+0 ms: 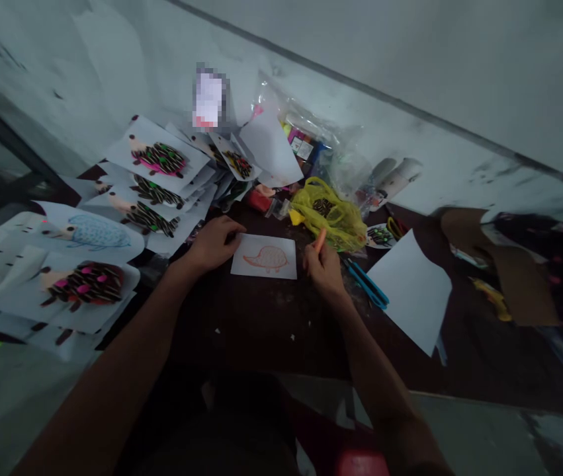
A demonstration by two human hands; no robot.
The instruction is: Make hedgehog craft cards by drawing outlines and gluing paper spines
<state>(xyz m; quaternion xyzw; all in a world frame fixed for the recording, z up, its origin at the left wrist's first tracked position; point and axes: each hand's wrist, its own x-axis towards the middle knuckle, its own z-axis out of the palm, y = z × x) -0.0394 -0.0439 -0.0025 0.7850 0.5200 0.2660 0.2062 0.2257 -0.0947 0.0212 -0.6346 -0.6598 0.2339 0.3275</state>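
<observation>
A small white paper [240, 266] lies on the dark table, with an orange drawing of a hedgehog-like animal [267, 258] on it. At the paper's upper left corner rests my left hand [213, 242], its fingers spread and touching the edge, with nothing held. Just right of the paper, my right hand [325, 270] is closed round an orange marker [319, 240] that points upward. Blue-handled scissors [368, 283] lie to the right of that hand. Behind it sits a yellow plastic bag [333, 215].
Papers with spiny animals [158, 158] are piled at the left. A large white sheet [413, 291] lies at the right, with brown cardboard [524, 277] and a yellow cutter [492, 297] beyond. Clear plastic packaging [345, 155] stands against the wall.
</observation>
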